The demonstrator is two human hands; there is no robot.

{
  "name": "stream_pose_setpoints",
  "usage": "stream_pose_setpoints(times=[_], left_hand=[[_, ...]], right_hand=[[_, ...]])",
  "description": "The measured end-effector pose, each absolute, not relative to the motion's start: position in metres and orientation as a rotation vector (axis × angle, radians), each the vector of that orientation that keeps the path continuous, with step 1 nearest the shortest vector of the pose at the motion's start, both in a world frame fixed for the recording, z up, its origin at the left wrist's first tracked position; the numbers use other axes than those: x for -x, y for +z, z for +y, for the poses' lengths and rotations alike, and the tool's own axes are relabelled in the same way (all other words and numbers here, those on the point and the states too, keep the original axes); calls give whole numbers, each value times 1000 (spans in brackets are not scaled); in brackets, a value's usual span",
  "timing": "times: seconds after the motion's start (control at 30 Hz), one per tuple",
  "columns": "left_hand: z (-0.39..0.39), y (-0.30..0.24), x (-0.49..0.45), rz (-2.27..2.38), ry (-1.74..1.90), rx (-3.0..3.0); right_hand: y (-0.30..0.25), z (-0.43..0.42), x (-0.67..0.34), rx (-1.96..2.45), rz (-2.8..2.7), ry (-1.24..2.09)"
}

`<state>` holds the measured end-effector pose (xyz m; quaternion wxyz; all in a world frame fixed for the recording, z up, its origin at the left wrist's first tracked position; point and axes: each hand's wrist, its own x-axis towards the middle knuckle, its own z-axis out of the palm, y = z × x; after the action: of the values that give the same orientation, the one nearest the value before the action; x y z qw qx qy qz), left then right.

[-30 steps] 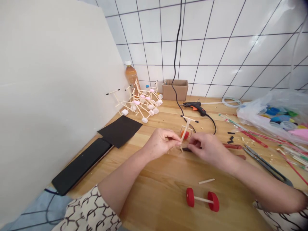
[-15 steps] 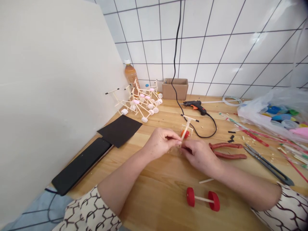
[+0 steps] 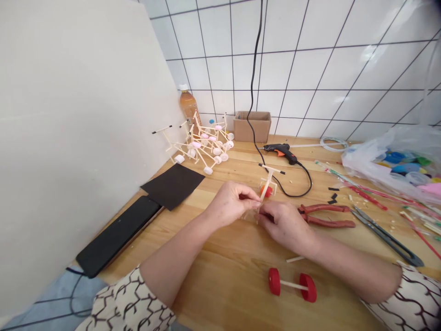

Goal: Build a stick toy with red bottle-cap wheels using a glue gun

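Right hand (image 3: 284, 225) is holding its place against left hand (image 3: 229, 204), barely shifting. Item in work: pale wooden-stick frame (image 3: 264, 181) with orange-red cap, standing upright over the light wooden workbench (image 3: 220, 276), its lower sticks being pinched by left fingers (image 3: 248, 196). Right fingers are meeting there, grasp unclear. Red-handled pliers (image 3: 327, 216) are lying just beside.

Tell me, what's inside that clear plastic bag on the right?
The bag holds blue and green plastic caps and something pink; anything lower down is hidden by the cloudy plastic.
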<state>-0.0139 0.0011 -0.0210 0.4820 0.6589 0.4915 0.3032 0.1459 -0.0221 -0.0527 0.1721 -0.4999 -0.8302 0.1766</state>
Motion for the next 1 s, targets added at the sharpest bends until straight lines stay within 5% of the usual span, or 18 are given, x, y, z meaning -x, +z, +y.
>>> stream_pose_setpoints(times=[0.7,1.0], left_hand=[[-2,-17,18,1182,662,-1687],[-2,-14,18,1171,656,-1649]], right_hand=[[-30,-14,-159,1395,-2171,844],[-28,15,-183,1469,-1915,652]])
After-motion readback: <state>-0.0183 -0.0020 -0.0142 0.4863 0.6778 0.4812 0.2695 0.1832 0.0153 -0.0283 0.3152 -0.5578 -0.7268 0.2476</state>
